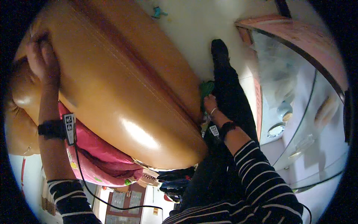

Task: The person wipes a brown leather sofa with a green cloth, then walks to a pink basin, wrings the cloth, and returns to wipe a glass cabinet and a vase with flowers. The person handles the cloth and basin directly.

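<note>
A tan leather sofa (112,84) with a reddish-brown band along its front slants across the left of the view. Against its surface at the upper left rests my left hand (43,58), blurred, with nothing visible in it. My right hand (210,103) is low beside the sofa's front end, next to my dark trouser leg. Its fingers are closed on a crumpled green cloth-like piece (207,87), partly hidden between sofa and leg. Below that hand, some pale, patterned material (205,121) shows; what it is cannot be told.
Pink fabric with a printed pattern (106,168) lies behind the sofa's near part. At right stands a glass-fronted cabinet (279,70) with a plate (276,130) inside. A small teal object (159,12) lies on the pale floor (190,36). Dark clothes (174,182) are piled behind.
</note>
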A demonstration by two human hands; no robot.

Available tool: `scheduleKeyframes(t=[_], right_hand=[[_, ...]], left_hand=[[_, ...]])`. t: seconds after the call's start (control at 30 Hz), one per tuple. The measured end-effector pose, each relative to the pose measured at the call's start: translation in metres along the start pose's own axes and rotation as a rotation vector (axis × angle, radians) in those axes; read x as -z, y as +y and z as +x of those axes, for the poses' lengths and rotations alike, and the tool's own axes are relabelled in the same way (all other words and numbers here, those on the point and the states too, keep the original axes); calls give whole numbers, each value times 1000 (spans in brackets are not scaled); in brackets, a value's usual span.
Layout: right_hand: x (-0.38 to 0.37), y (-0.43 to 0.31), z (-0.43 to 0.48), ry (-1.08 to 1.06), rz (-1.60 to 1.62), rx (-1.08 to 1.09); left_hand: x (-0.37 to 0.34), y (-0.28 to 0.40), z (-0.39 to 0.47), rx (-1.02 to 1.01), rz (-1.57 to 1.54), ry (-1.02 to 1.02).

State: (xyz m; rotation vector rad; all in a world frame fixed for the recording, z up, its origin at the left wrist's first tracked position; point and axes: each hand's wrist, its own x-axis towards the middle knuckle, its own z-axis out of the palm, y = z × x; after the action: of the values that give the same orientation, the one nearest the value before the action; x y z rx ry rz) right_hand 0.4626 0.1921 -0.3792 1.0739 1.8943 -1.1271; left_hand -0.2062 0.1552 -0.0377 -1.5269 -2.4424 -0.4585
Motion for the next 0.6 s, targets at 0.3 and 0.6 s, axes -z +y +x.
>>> scheduleKeyframes(t=[0.3,0.6], right_hand=[[119,-112,-130,-119,363,172],[143,-168,-109,138,197,493]], left_hand=[[28,89,-11,76,520,-249],[65,267,-158,420,-3,-242]])
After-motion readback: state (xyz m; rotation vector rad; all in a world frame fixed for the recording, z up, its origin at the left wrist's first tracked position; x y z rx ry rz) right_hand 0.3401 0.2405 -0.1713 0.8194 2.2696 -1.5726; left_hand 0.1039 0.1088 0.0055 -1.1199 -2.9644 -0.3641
